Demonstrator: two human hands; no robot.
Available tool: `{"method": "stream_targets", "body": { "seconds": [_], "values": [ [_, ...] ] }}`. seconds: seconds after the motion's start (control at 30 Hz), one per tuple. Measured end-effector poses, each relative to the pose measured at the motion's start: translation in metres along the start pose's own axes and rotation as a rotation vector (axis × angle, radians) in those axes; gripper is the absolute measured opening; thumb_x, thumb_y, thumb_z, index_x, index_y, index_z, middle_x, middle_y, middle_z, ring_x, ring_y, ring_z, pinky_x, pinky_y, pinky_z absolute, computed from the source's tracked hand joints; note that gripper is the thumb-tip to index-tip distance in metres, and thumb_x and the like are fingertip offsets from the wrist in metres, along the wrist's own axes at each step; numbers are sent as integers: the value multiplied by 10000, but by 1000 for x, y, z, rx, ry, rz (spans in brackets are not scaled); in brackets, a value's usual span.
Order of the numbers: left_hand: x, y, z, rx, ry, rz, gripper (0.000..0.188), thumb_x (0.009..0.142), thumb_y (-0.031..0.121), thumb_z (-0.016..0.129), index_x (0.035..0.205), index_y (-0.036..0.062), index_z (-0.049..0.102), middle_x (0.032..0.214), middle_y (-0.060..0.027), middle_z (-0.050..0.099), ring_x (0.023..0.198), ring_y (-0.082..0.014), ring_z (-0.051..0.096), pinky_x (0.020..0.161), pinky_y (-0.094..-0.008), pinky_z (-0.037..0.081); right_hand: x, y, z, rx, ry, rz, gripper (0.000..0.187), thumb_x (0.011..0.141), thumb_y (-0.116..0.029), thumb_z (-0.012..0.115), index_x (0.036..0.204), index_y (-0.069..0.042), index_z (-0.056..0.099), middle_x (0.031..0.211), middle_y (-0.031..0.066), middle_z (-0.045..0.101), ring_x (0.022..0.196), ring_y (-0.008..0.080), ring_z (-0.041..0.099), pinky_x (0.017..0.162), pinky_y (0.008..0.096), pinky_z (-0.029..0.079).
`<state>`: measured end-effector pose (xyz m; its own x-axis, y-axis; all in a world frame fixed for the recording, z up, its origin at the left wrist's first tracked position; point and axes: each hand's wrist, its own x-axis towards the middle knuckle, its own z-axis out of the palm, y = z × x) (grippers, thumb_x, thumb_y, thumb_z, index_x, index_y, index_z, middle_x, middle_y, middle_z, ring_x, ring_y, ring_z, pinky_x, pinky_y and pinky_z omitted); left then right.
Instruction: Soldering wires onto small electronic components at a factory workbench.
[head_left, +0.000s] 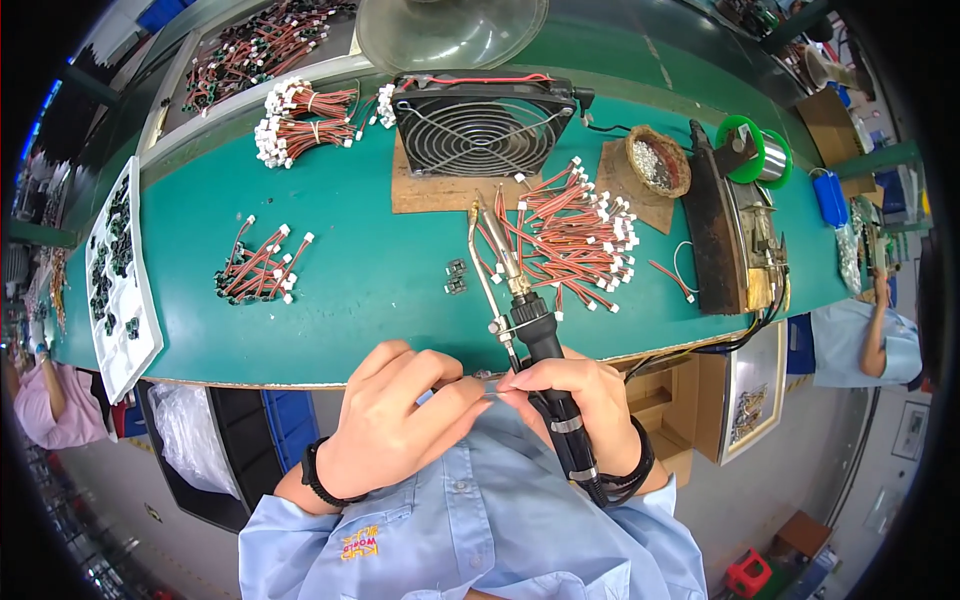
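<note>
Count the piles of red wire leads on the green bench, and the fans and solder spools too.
Wire-lead piles: 3
Fans: 1
Solder spools: 1
Total: 5

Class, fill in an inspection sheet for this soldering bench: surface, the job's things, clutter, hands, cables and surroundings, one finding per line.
Surface: green bench top, with cardboard pads under the fan and the wire pile.
Job's things: soldering iron in the right hand; a small part pinched between both hands, too small to identify.
Clutter: red wire harness pile, smaller harness bundle, white parts tray, solder spool, wicker bowl.
Hands: left hand and right hand meet at the bench edge.
Cables: the iron's cord runs back past the right wrist.
Surroundings: black fan; other people at both sides.
</note>
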<state>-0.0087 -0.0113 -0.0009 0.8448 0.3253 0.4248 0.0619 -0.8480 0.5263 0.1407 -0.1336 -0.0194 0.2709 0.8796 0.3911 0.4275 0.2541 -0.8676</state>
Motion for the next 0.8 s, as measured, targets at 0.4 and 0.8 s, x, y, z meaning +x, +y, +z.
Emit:
{"method": "stream_targets", "body": {
  "seconds": [0.4, 0.8],
  "values": [
    [4, 0, 1, -142, -46, -84, 181, 640, 45, 692, 802, 85, 622, 762, -13, 528, 619, -179, 489, 577, -304, 391, 2, 3, 3, -53, 32, -74, 420, 667, 89, 649, 1044, -48, 525, 762, 58, 587, 602, 152, 565, 548, 260, 439],
    [-6, 1, 6, -598, 119, -446, 216, 768, -10, 612, 976, -8, 555, 883, -103, 547, 776, -173, 519, 687, -266, 412, -2, 1, 10, 401, 233, 234, 444, 780, 82, 622, 1070, -68, 320, 828, 131, 577, 636, 78, 557, 615, 214, 465]
  ]
}}
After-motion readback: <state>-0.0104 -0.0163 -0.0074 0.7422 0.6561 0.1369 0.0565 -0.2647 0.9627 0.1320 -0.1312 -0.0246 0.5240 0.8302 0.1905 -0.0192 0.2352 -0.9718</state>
